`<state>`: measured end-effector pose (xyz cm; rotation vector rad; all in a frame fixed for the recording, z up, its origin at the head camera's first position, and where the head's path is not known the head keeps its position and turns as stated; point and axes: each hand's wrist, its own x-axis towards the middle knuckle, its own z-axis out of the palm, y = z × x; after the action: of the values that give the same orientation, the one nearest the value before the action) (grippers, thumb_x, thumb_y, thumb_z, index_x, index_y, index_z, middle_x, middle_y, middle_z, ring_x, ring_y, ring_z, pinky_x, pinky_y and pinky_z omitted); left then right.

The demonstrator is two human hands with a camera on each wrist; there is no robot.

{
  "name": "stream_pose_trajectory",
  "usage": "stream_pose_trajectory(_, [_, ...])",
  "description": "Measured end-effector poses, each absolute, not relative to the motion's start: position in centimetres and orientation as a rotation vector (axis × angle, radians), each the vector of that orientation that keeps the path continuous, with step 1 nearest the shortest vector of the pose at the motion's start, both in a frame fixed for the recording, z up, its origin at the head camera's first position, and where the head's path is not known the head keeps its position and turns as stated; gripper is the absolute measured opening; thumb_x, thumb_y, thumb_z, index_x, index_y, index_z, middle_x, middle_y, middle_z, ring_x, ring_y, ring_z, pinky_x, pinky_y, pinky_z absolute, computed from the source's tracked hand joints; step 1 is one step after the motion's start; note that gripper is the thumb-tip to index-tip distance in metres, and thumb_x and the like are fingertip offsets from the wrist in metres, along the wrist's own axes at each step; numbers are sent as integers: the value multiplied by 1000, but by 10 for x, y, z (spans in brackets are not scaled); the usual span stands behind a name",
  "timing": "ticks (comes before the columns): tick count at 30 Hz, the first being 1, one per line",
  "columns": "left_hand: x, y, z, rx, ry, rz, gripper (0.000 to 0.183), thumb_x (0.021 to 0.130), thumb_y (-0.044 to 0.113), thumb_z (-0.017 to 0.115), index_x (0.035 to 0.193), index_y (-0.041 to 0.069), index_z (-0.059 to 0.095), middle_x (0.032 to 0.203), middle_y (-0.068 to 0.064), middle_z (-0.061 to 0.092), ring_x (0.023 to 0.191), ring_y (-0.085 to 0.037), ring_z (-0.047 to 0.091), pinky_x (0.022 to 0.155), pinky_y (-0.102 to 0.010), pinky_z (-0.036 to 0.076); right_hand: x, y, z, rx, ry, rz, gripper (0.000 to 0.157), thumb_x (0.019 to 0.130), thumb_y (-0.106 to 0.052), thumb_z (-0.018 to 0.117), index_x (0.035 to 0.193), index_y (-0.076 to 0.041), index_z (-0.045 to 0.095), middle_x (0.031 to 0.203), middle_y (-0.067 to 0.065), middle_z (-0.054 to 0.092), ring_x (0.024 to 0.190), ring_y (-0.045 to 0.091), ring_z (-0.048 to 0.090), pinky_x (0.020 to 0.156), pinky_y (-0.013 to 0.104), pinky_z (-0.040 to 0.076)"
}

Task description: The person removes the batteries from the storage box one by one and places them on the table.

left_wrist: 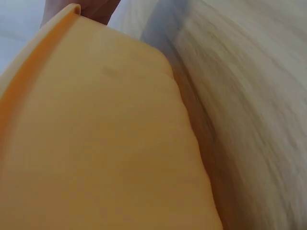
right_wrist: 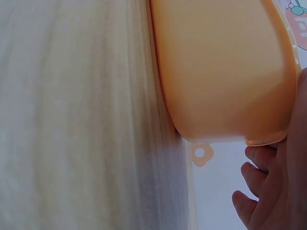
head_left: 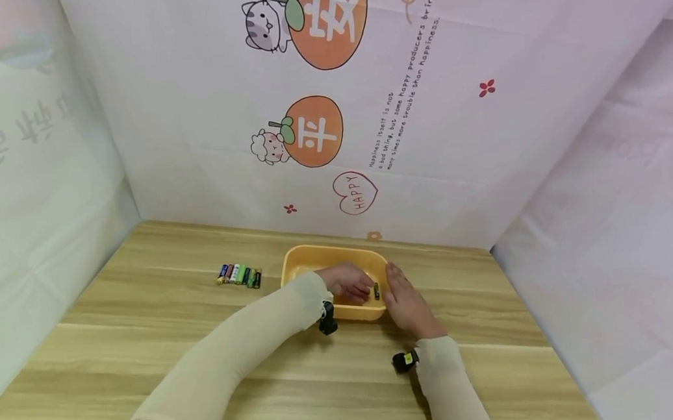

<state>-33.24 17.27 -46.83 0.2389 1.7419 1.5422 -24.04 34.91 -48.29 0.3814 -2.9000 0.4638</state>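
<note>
A yellow-orange plastic bin (head_left: 310,251) stands on the wooden table. My left hand (head_left: 349,282) reaches over its front rim and is inside, fingers loosely bent. Close to those fingertips, a small green and dark battery (head_left: 376,291) stands out against the bin's right part; whether they touch it is unclear. At the right end, my right hand (head_left: 409,302) rests against the bin's rim and outer wall with fingers extended. The right wrist view shows this hand (right_wrist: 273,187) by the rim, fingers slightly spread. The left wrist view is mostly the bin's outer wall (left_wrist: 110,120).
Left of the bin, several batteries (head_left: 239,276) of different colours lie side by side in a row on the table (head_left: 163,326). A printed cloth wall (head_left: 429,197) rises behind the bin, and more cloth hangs at both sides.
</note>
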Motion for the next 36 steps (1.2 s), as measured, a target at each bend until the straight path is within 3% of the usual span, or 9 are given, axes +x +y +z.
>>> stream_pose_trajectory(10, [-327, 186, -473, 279, 1739, 1535, 17, 90, 5, 65, 99, -9, 67, 95, -20, 67, 80, -27, 67, 69, -32, 59, -240, 347, -487, 386, -2923, 502, 59, 101, -15, 37, 152, 4, 17, 158, 19, 18, 145, 33, 16, 116, 49, 20])
stream_pose_trajectory(18, [-329, 191, -466, 252, 1716, 1551, 14, 91, 3, 62, 97, -9, 67, 98, -21, 67, 87, -29, 67, 75, -33, 59, -241, 348, -478, 377, -2923, 509, 58, 100, -13, 40, 152, 4, 17, 158, 18, 18, 145, 31, 14, 116, 48, 19])
stream_pose_trajectory(26, [-329, 197, -470, 224, 1676, 1573, 11, 90, -1, 60, 94, -8, 68, 88, -17, 69, 76, -24, 66, 75, -32, 59, -240, 347, -479, 366, -2936, 514, 60, 99, -14, 40, 152, 4, 17, 158, 19, 18, 145, 32, 16, 116, 46, 19])
stream_pose_trajectory(36, [-327, 201, -471, 246, 1710, 1562, 16, 94, 6, 59, 89, -5, 69, 83, -14, 69, 67, -22, 65, 63, -29, 59, -242, 347, -480, 338, -2939, 538, 61, 99, -13, 39, 153, 1, 16, 159, 17, 18, 145, 30, 15, 116, 47, 19])
